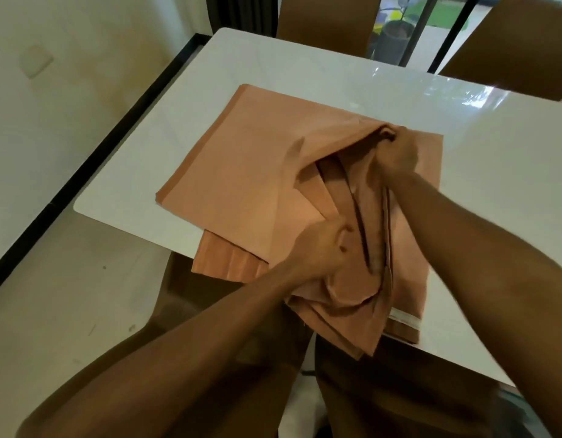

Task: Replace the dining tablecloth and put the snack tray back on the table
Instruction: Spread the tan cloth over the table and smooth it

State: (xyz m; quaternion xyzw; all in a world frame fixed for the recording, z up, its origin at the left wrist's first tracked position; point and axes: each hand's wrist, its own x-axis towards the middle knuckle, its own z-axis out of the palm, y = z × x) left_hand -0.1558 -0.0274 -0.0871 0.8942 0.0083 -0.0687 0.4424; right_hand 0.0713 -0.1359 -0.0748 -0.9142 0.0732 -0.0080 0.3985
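A folded orange-tan tablecloth (241, 159) lies on the glossy white dining table (494, 184), its near folds hanging over the front edge. My left hand (320, 251) grips the cloth's layers at the near edge. Farther back, my right hand (399, 150) is closed on an upper fold and lifts it off the stack. A white label shows at the cloth's near right corner. No snack tray is in view.
Two brown chair backs (323, 23) stand beyond the table's far side, and another brown chair (184, 298) sits below the near edge. A cream wall with a black skirting strip (93, 159) runs along the left. A glass door with a plant pot (395, 39) is behind.
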